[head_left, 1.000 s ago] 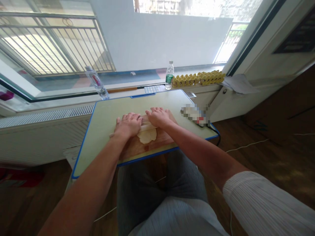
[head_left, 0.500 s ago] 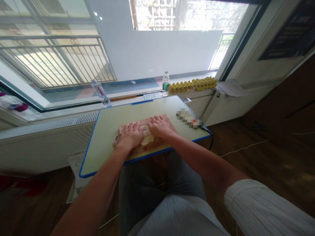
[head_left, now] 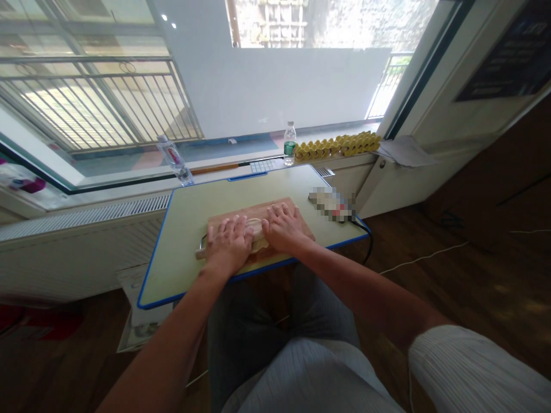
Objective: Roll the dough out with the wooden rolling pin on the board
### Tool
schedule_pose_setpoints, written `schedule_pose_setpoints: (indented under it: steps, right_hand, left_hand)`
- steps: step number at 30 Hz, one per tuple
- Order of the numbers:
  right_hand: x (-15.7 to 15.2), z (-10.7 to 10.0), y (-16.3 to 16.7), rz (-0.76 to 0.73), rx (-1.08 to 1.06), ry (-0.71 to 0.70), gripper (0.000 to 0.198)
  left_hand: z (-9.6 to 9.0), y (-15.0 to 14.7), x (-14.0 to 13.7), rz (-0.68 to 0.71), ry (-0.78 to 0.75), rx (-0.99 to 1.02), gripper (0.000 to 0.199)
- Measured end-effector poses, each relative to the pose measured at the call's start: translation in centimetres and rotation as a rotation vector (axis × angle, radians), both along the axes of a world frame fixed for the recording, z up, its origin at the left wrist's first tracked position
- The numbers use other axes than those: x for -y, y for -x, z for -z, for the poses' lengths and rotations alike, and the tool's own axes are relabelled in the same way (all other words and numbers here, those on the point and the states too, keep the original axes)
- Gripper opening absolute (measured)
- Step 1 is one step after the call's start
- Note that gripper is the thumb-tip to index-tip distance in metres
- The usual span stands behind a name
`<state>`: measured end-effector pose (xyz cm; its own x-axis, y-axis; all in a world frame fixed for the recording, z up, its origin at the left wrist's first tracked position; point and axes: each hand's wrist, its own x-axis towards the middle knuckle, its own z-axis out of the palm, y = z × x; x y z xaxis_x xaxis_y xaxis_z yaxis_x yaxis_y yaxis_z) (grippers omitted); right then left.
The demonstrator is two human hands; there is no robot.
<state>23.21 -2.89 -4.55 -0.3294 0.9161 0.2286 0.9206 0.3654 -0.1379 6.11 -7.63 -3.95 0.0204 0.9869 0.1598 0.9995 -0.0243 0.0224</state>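
A wooden cutting board (head_left: 215, 221) lies on the small table in front of me, with a metal handle (head_left: 203, 241) at its left edge. Pale dough (head_left: 260, 245) shows on it between my hands, its rest covered. The light wooden end of what looks like a rolling pin (head_left: 200, 254) juts out past the board on the left; the hands hide most of it. My left hand (head_left: 230, 241) presses down over the pin, fingers stretched forward and spread. To the right of the dough, my right hand (head_left: 284, 226) lies flat in the same way, fingers extended.
The pale table (head_left: 181, 229) has a blue rim. A pixelated object (head_left: 331, 205) with a black cable lies at its right. Along the windowsill stand a tilted clear bottle (head_left: 174, 160), a green-labelled bottle (head_left: 290, 146) and yellow egg-carton-like trays (head_left: 340, 144).
Both hands have shifted slightly towards me over the board, and the visible pin end has come nearer too. More of the board's far edge shows.
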Motion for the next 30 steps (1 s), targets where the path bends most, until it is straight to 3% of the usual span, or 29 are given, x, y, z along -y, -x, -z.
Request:
schedule_pose_setpoints:
  steps: [13, 17, 25, 30]
  right_hand:
    - [4.2, 0.6, -1.3, 0.02, -0.048, -0.027, 0.064]
    - [3.3, 0.2, -0.9, 0.018, -0.05, -0.008, 0.064]
    - [-1.5, -0.6, 0.4, -0.018, 0.027, 0.028, 0.06]
    - [-1.6, -0.8, 0.3, -0.03, 0.048, 0.047, 0.062]
  left_hand:
    - [0.7, -0.9, 3.9, 0.097, -0.144, 0.027, 0.066]
    - [0.4, -0.5, 2.7, 0.077, -0.089, 0.029, 0.065]
    - [-0.6, 0.8, -2.6, 0.061, 0.019, 0.0, 0.066]
    - [-0.8, 0.6, -2.5, 0.066, 0.028, 0.007, 0.066]
